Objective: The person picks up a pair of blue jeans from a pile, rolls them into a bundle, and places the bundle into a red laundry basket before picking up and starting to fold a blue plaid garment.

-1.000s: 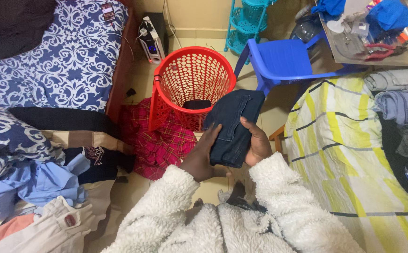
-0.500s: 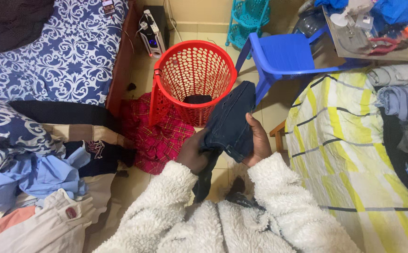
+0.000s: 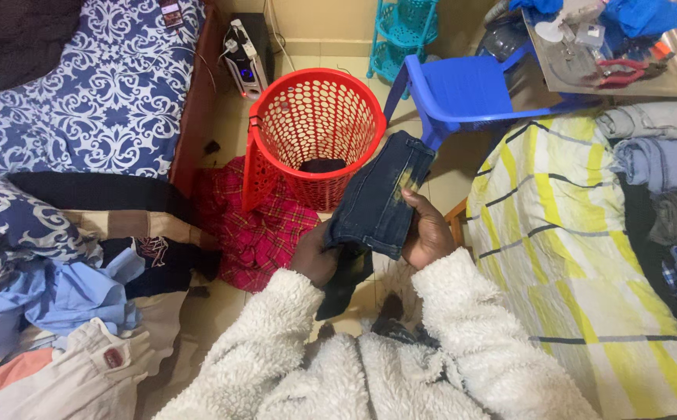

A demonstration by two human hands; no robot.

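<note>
Jeans (image 3: 377,198) held over tile floor (image 3: 233,117), nr bed (image 3: 97,101).

A red perforated basket (image 3: 313,124) stands on the floor beside a red plaid cloth (image 3: 257,233). Behind it sits a blue plastic chair (image 3: 470,93). Folded clothes (image 3: 661,167) lie on a yellow striped sheet (image 3: 564,241).

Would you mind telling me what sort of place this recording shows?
Most likely a bedroom at home: a bed with a blue and white patterned cover, a red laundry basket on the floor, and loose clothes heaped about. Both hands, left hand and right hand, hold dark folded jeans.
</note>
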